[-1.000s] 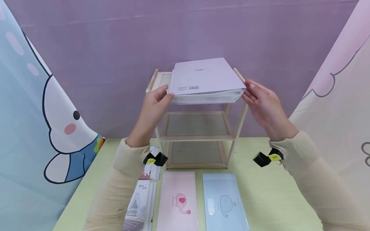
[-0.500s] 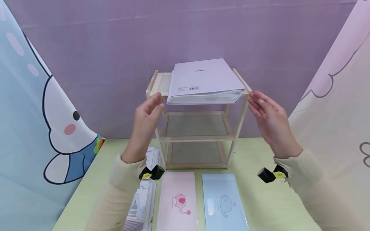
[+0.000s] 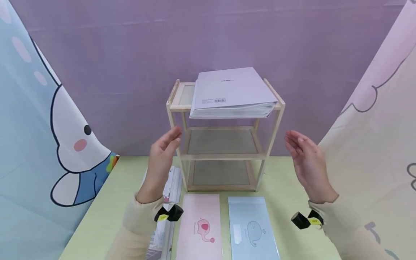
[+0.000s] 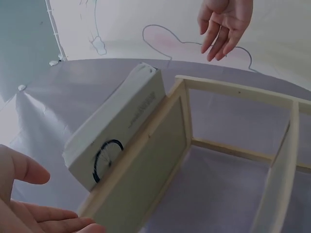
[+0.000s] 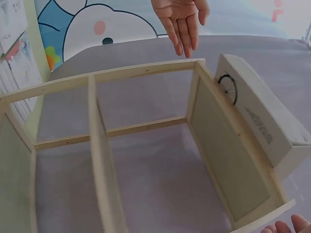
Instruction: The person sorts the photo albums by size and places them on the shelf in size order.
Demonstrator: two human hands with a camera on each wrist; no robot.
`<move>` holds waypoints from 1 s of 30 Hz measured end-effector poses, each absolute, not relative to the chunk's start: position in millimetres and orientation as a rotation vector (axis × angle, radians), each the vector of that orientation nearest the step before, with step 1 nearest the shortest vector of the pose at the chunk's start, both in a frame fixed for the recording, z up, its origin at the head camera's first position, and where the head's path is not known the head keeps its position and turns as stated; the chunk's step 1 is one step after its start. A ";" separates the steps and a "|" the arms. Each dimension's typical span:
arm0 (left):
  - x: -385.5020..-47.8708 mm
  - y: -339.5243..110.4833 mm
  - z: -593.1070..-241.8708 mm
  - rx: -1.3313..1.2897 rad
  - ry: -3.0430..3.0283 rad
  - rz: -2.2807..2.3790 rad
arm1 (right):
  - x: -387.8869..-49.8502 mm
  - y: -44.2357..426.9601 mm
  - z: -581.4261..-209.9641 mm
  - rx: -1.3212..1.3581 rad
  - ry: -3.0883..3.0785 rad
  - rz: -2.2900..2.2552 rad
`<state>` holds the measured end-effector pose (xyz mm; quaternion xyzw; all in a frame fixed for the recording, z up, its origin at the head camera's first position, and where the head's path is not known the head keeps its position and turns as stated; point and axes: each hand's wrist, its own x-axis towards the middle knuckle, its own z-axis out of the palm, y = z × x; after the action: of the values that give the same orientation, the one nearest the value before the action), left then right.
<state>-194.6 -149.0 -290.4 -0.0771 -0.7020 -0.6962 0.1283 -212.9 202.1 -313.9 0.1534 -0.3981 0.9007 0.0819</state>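
On the top tier of a light wooden rack (image 3: 274,126) lies a thick white book (image 3: 232,88), back cover up, with a small barcode. Its page edge overhangs the front rail. A bicycle-wheel picture on the white book (image 4: 116,131) shows in both wrist views. My left hand (image 3: 162,153) is held in the air before the rack's left post, fingers extended, holding nothing. My right hand (image 3: 308,164) hovers to the right of the rack, palm inward, also holding nothing. In the right wrist view only fingertips of the right hand (image 5: 289,225) show at the lower corner.
A pink elephant booklet (image 3: 199,224) and a blue whale booklet (image 3: 253,227) lie before the rack on the green table (image 3: 87,224). Stacked books (image 3: 173,184) lie left, partly behind the left arm. A purple curtain (image 3: 130,54) hangs behind.
Both hands have let go of the white book and moved down and back toward me. The book stays on the top tier, shifted slightly in view with the camera.
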 end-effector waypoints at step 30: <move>-193.5 -125.7 -395.9 -0.199 -2.103 -2.160 | -183.2 211.7 -435.5 0.377 -1.672 2.371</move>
<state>-193.5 -125.7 -395.9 -0.0657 -0.6948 -0.7136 0.0599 -183.2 211.7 -435.5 0.1282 -0.5683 0.8056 0.1078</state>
